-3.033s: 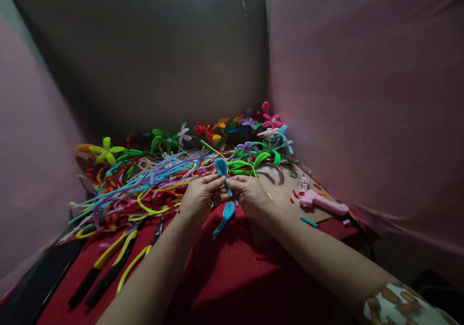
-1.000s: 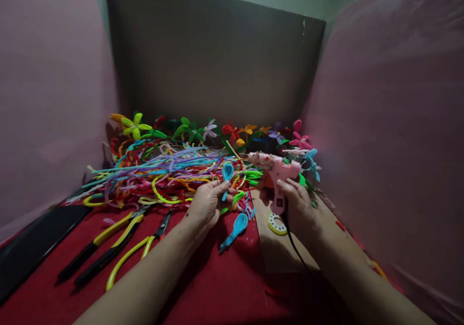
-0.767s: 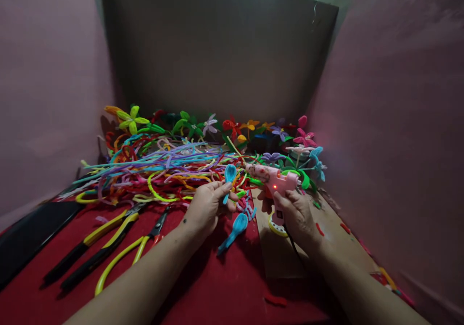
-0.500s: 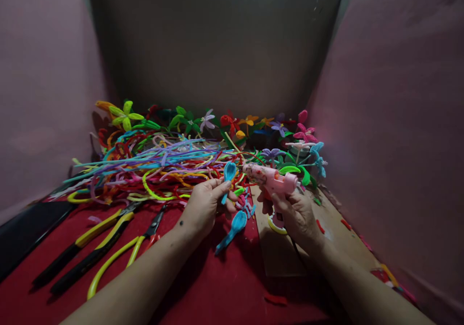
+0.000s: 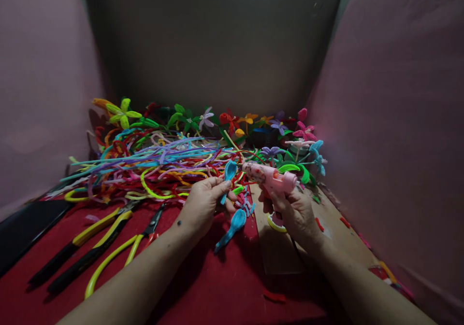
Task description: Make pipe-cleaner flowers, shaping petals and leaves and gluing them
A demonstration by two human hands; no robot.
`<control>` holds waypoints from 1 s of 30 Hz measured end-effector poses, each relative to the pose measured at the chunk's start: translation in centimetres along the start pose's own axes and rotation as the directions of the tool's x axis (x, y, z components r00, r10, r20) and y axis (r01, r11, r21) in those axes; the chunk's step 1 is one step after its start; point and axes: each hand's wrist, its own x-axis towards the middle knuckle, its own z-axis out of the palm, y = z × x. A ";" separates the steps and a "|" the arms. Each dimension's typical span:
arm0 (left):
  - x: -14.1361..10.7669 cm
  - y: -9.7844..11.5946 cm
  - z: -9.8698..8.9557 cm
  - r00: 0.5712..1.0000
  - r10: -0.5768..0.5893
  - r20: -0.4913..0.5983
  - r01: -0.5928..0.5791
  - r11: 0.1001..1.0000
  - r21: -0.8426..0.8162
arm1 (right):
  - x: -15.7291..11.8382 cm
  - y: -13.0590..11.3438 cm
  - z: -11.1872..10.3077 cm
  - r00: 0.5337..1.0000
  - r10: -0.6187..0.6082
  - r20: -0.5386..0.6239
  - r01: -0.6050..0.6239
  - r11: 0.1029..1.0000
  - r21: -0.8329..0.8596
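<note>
My left hand (image 5: pixel 206 199) pinches a small blue pipe-cleaner petal (image 5: pixel 230 171) upright by its lower end, between thumb and fingers. Wrapped around the handle of a pink glue gun (image 5: pixel 270 176) is my right hand (image 5: pixel 293 211). The gun's nozzle points left, at the edge of the blue petal; whether they touch I cannot tell. A second blue petal (image 5: pixel 236 222) with a twisted tail lies on the red surface (image 5: pixel 217 286) just below my left hand. Short cut pipe-cleaner bits (image 5: pixel 249 205) lie behind it.
A pile of loose pipe cleaners (image 5: pixel 145 163) spreads behind my left hand, with pipe-cleaner flowers (image 5: pixel 125 115) along the back. Yellow-and-black pliers (image 5: pixel 87 247) and yellow-handled scissors (image 5: pixel 116 257) lie at left. A wooden board (image 5: pixel 277 255) and a tape roll (image 5: pixel 275 223) sit under my right hand. Pink walls (image 5: pixel 398 122) stand either side.
The blue petal in my left hand has turned slightly, so its face shows narrower. Both hands keep their grips, and the view has shifted a little.
</note>
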 end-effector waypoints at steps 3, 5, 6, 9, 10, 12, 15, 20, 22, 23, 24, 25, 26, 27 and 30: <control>0.0 0.0 -0.1 1.000 0.005 0.007 -0.005 1.000 0.012 | -0.1 -0.1 0.0 1.000 0.002 -0.011 -0.002 1.000 -0.028; 0.0 -0.1 -0.1 1.000 0.024 0.012 -0.024 1.000 0.017 | -0.1 -0.1 0.0 1.000 0.005 -0.004 -0.005 0.999 -0.032; 0.0 -0.1 -0.1 0.999 0.033 0.012 -0.034 0.999 0.019 | -0.1 0.0 0.0 1.000 0.003 0.000 -0.003 1.000 -0.028; 0.1 0.0 -0.1 0.999 0.039 0.005 -0.039 0.999 0.016 | -0.1 0.1 0.0 1.000 -0.013 0.004 0.013 1.000 -0.022; 0.0 0.0 -0.1 0.999 0.036 -0.001 -0.036 0.999 0.014 | -0.1 0.1 0.0 1.000 -0.017 0.001 0.017 1.000 -0.026; 0.0 0.1 -0.1 0.999 0.034 -0.007 -0.034 0.999 0.016 | -0.1 0.1 0.0 1.000 -0.015 -0.006 0.015 0.999 -0.038; -0.1 0.2 -0.1 0.999 0.039 0.004 -0.039 0.999 0.025 | -0.2 0.0 0.0 1.000 0.006 -0.020 -0.007 0.999 -0.038; -0.1 0.1 0.0 0.999 0.027 0.020 -0.027 0.999 0.023 | -0.3 -0.4 0.2 0.999 0.021 -0.037 -0.022 0.999 -0.027; -0.1 0.0 0.0 1.000 0.019 0.023 -0.019 1.000 0.020 | -0.3 -0.5 0.2 0.999 0.018 -0.050 -0.020 0.999 -0.035; -0.1 0.0 -0.1 0.999 0.019 0.027 -0.019 1.000 0.018 | -0.3 -0.5 0.2 0.998 0.019 -0.052 -0.021 0.999 -0.040; 0.0 -0.1 -0.1 0.999 0.021 0.034 -0.021 1.000 0.019 | -0.3 -0.5 0.2 0.999 0.019 -0.048 -0.022 0.999 -0.045; 0.0 -0.1 -0.1 0.999 0.025 0.039 -0.026 0.999 0.021 | -0.3 -0.5 0.1 0.999 0.021 -0.043 -0.023 0.998 -0.051; 0.0 -0.2 -0.2 0.999 0.030 0.042 -0.031 0.999 0.022 | -0.3 -0.4 0.1 0.999 0.023 -0.037 -0.025 0.998 -0.055; 0.0 -0.2 -0.2 0.999 0.034 0.041 -0.035 0.999 0.023 | -0.3 -0.3 0.0 0.999 0.022 -0.033 -0.024 0.998 -0.058; 0.0 -0.2 -0.3 0.999 0.035 0.034 -0.036 0.999 0.023 | -0.3 0.0 0.0 0.999 0.012 -0.040 -0.015 0.997 -0.070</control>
